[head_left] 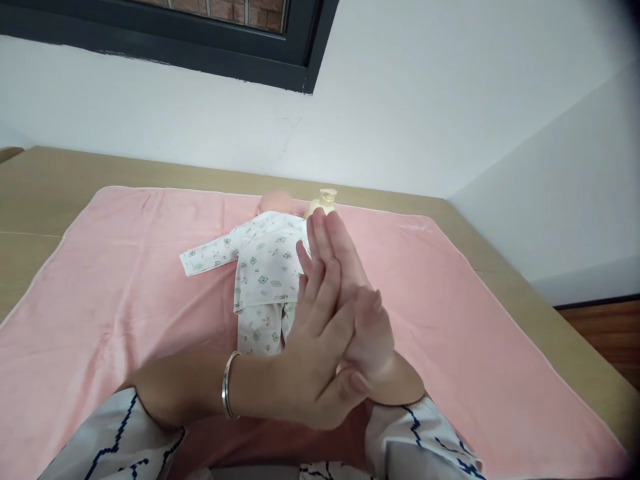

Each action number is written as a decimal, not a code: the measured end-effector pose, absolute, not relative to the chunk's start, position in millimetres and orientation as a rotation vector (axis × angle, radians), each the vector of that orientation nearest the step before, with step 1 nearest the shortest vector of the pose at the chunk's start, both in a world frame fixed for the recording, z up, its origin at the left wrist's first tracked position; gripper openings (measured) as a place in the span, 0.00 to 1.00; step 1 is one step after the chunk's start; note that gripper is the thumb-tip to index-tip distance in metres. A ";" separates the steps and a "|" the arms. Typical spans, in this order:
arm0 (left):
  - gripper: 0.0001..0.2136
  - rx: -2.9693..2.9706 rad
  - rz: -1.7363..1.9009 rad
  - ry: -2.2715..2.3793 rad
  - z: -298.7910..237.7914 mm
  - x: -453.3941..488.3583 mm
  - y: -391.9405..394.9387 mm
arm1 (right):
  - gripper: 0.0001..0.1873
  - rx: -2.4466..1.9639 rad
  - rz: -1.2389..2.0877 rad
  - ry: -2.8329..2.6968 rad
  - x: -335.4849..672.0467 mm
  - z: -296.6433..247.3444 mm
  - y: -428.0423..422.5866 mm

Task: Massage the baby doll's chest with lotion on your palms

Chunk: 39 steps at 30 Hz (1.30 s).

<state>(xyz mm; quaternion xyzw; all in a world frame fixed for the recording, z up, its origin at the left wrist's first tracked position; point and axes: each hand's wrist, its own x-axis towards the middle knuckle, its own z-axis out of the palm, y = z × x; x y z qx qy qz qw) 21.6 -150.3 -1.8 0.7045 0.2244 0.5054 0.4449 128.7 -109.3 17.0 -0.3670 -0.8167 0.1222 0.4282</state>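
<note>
My left hand and my right hand are pressed palm to palm above the pink towel, fingers stretched out and pointing away from me. Nothing shows between the palms. A silver bangle circles my left wrist. Just beyond my hands lies a baby doll on its back in a white patterned suit, head toward the wall. My hands hide its right side. A small cream pump bottle stands by the doll's head, behind my fingertips.
The pink towel covers most of a tan table set against a white wall. A dark window frame runs along the top. Wooden floor shows at the right past the table's edge.
</note>
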 end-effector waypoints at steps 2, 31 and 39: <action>0.32 1.818 1.232 0.522 -7.9 26.8 -153.6 | 0.34 -0.939 0.362 -1.955 133.2 20.1 -99.2; 0.20 1.982 1.425 1.642 -132.9 -19.9 56.1 | 0.26 -1.299 0.273 -2.275 134.3 -89.9 53.1; 0.19 1.949 1.467 1.625 -132.7 -20.0 54.6 | 0.27 -1.603 0.004 -2.205 103.5 -86.6 21.7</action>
